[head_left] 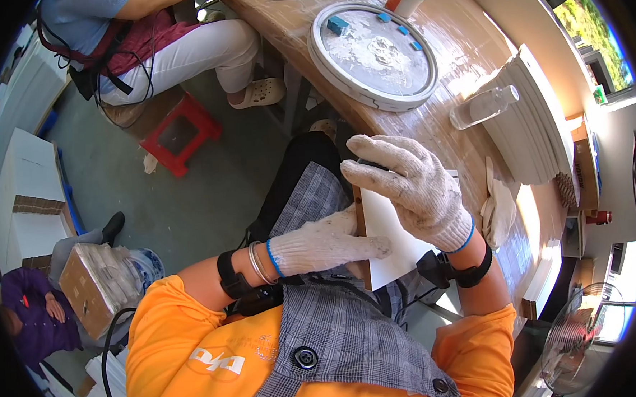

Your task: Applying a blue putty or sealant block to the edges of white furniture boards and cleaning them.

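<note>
A white flat panel with a brown edge (387, 256) stands tilted over my lap at the table's side. My left hand (320, 243), in a white knit glove, grips its brown edge, the thumb lying over the white face and the fingers partly hidden behind. Above the panel's far part is my right hand (414, 186), gloved too, with its fingers stretched out and apart. Whether its palm touches the panel cannot be seen. Beyond it on the table stands a round grey tray (369, 70) with white residue and small blue blocks (338, 25).
A clear bottle (482, 107), a stack of white panels (533, 115) and a loose white glove (498, 207) lie along the table's right. A white-and-orange tub (405, 0) is behind the tray. To the left are a seated person (174, 59), a red stool (179, 137) and another person (36, 314).
</note>
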Demonstrator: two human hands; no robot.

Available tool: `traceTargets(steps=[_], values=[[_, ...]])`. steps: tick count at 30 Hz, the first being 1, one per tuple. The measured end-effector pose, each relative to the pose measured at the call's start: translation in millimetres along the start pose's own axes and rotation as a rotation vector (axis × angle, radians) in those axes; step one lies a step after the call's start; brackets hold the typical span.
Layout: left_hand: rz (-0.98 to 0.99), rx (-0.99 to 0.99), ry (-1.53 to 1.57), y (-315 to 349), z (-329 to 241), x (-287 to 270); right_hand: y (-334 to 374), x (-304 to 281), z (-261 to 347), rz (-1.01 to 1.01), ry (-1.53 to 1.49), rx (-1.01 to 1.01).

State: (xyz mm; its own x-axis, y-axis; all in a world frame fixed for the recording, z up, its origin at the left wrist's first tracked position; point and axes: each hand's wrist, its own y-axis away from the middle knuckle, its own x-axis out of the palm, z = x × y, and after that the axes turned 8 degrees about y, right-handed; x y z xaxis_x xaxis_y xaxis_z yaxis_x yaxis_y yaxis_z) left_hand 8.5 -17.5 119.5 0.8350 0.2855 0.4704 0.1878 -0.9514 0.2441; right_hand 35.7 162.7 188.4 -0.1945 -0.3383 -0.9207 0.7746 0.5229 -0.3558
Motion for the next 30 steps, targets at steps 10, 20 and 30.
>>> traceTargets(steps=[10, 20, 30], values=[[0.001, 0.056, -0.138, -1, 5, -1, 2, 2, 1, 0.009, 0.000, -0.024], [-0.008, 0.155, -0.198, -5, 9, -1, 3, 0, 0, -0.024, -0.004, -0.022], [-0.044, 0.050, -0.049, 0, 9, 2, 7, 1, 0, -0.032, 0.036, -0.026]])
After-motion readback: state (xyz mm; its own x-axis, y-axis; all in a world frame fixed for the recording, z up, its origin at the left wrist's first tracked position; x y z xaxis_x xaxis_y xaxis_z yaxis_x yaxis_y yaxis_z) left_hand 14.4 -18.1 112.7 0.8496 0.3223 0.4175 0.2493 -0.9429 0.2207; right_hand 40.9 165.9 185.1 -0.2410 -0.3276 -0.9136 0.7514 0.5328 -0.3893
